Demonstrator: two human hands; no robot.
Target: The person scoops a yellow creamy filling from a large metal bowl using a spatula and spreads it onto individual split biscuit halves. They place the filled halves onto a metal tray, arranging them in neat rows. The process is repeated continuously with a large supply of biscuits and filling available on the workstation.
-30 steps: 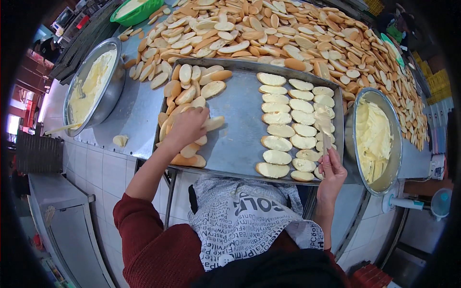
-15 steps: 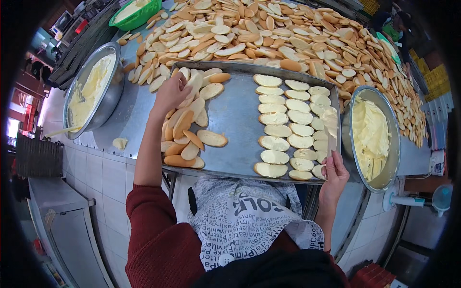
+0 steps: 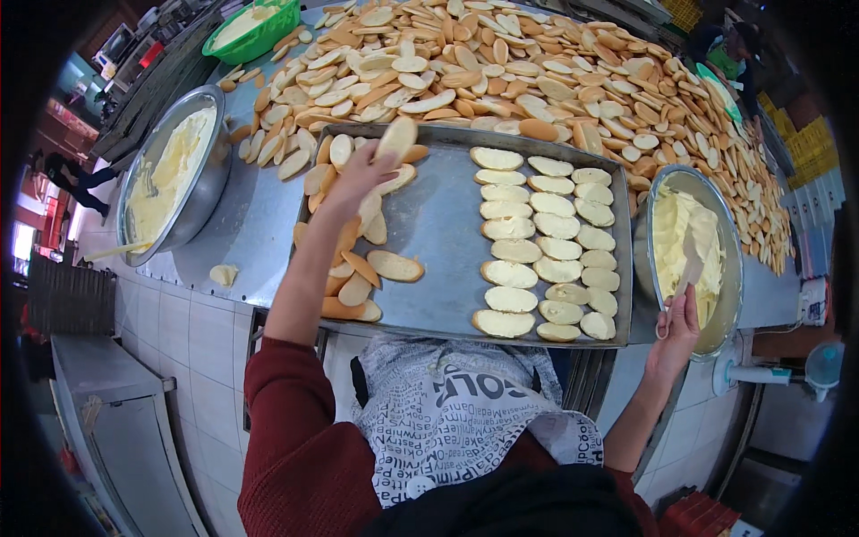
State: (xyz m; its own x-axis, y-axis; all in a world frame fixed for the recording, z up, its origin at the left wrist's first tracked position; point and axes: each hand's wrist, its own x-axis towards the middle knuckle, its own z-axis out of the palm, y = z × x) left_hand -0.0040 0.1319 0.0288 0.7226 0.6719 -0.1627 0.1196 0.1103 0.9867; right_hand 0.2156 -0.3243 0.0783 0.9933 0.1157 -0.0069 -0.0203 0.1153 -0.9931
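My left hand (image 3: 356, 182) is closed on an oval bread slice (image 3: 397, 140), lifted above the left part of a metal tray (image 3: 438, 215). Under that hand lies a heap of plain bread slices (image 3: 355, 288), some crust up. My right hand (image 3: 677, 324) grips a spatula (image 3: 693, 259) by its handle. The blade is over a steel bowl (image 3: 737, 295) of pale yellow cream (image 3: 684, 233), with a lump of cream on it. Three columns of cream-topped slices (image 3: 555, 225) fill the tray's right side.
Behind the tray spreads a large pile of bread slices (image 3: 501, 67). A second bowl of cream (image 3: 215, 170) stands left, with a green basin (image 3: 259, 31) beyond. A dab of cream (image 3: 224, 275) sits on the table. One person (image 3: 735, 54) is at the far right, another (image 3: 76, 179) far left.
My left hand has risen from the heap to the right with a bread slice. My right hand has carried the spatula from the tray's right columns to the cream bowl.
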